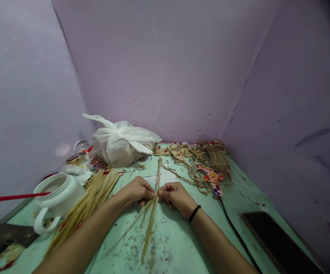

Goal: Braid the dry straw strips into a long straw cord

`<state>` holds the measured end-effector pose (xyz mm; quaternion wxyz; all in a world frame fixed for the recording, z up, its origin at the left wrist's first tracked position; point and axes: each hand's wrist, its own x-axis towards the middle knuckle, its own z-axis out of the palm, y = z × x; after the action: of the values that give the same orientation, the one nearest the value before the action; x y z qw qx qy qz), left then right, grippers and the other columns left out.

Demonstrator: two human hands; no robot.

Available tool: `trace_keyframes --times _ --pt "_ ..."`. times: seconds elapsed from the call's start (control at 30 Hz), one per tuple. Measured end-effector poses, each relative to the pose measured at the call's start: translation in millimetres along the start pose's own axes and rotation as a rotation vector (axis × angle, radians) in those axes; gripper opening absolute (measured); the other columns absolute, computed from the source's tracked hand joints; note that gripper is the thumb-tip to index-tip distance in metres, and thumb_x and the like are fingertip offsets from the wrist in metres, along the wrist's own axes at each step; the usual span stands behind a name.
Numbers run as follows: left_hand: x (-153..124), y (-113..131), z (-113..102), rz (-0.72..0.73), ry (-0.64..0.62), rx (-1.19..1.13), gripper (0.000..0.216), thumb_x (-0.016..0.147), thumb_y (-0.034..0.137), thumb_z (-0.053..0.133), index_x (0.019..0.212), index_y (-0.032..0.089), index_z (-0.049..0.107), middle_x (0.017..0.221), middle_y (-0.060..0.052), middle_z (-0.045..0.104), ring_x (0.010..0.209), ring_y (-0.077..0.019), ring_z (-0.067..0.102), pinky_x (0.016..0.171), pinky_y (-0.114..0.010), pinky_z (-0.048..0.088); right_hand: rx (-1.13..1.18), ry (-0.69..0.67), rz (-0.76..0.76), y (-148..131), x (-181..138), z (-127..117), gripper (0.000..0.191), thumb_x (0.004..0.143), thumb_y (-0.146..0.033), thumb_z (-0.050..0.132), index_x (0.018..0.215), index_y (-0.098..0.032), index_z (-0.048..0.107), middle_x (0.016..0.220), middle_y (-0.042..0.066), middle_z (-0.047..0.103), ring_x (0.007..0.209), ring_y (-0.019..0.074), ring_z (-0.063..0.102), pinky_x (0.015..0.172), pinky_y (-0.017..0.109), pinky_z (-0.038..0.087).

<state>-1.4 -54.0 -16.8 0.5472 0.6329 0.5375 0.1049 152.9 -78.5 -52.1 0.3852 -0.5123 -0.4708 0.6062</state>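
Observation:
My left hand point(137, 190) and my right hand point(174, 195) meet at the middle of a pale green table point(182, 243), both pinched on a bundle of dry straw strips point(150, 224). A plaited cord point(159, 173) of the same straw runs from my fingers away toward the back. The loose strip ends fan out toward me. A black band circles my right wrist.
A heap of loose straw strips point(87, 205) lies at the left beside a white mug point(58, 196) with a red stick. A knotted white plastic bag point(123, 142) sits at the back. Woven straw pieces point(207, 160) lie at back right. A black cable point(236, 234) and a dark phone point(279, 243) are at the right.

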Motion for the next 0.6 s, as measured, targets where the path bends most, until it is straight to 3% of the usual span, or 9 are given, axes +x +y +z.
trace_keyframes --times 0.3,0.6 --pt "2.9 5.4 9.7 -0.053 0.087 -0.163 0.011 0.048 0.020 0.055 0.053 0.010 0.058 0.038 0.002 0.047 0.030 -0.0049 0.033 0.032 -0.019 0.016 -0.031 0.020 -0.004 -3.7 -1.1 3.7 0.007 0.057 -0.018 0.056 0.053 -0.013 0.054 0.038 -0.006 0.047 0.028 0.0026 0.030 0.030 0.018 0.022" --pt "0.8 8.6 11.3 -0.043 0.119 -0.157 0.006 0.047 0.017 0.050 0.043 0.012 0.050 0.029 0.006 0.031 0.029 -0.0031 0.021 0.032 -0.019 0.010 -0.040 0.036 0.056 -7.8 -2.4 4.4 0.011 0.058 -0.017 0.057 0.049 -0.012 0.055 0.033 -0.006 0.041 0.027 0.0027 0.029 0.031 0.018 0.020"
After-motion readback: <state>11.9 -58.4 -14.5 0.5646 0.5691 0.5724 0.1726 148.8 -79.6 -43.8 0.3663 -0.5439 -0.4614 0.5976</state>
